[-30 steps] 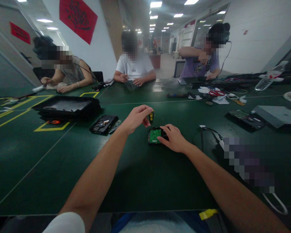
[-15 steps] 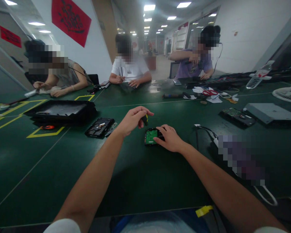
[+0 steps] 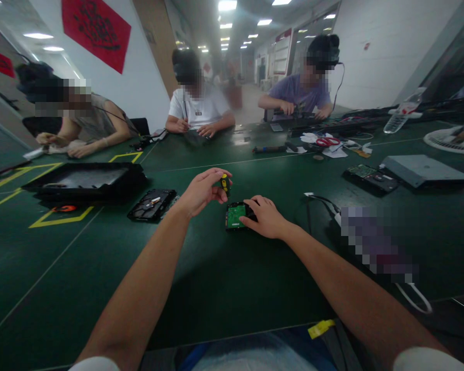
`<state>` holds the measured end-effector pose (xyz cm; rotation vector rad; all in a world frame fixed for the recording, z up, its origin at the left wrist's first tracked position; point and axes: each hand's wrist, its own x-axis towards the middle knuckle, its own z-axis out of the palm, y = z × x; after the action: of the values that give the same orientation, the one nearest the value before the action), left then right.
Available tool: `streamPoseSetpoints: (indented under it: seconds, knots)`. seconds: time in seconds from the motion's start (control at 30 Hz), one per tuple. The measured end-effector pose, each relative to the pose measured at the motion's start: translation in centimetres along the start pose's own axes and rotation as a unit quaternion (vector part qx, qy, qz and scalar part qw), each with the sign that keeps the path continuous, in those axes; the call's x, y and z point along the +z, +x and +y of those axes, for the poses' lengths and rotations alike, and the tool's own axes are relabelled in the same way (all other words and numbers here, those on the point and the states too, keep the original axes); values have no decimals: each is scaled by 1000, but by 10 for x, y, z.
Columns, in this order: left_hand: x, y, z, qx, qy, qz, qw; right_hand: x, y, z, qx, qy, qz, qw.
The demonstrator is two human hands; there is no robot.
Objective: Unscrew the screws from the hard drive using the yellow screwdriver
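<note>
Head view: on the dark-green, glossy counter (image 3: pixel 216 288), a black rectangular hard drive with green circuit board (image 3: pixel 236 214) is laid flat, board up. Over its right part the right hand (image 3: pixel 268 219) is spread, thumb touching the board; whether the drive is gripped cannot be told. Just off its far left corner, a black-and-yellow tool handle (image 3: pixel 225 183) is grasped in the left hand (image 3: pixel 203 191). Left of the drive: a black, open-faced rectangular unit (image 3: pixel 151 205). Well to its right: a flat grey metal box (image 3: pixel 427 171).
</note>
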<state>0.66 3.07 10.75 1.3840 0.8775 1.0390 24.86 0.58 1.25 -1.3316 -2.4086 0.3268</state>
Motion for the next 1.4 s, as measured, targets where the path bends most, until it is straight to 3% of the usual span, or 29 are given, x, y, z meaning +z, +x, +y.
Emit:
streamPoseSetpoints:
  seconds: [0.3, 0.5, 0.73, 1.0, 1.23, 1.4]
  knots:
    - [3, -1, 3, 33, 87, 70, 993, 1, 0, 0, 1, 7, 2, 1000]
    - [3, -4, 7, 41, 99, 18, 994, 0, 1, 0, -1, 3, -4, 1000]
    - [-2, -2, 5, 1, 19, -7, 1000, 3, 1, 2, -5, -1, 8, 1000]
    - [-1, -6, 11, 49, 169, -4, 984, 3, 2, 2, -7, -1, 8, 1000]
    - [2, -7, 7, 61, 220, 42, 973, 4, 2, 3, -6, 0, 8, 1000]
    - [3, -7, 8, 58, 197, -9, 979, 1, 2, 0, -1, -4, 4, 1000]
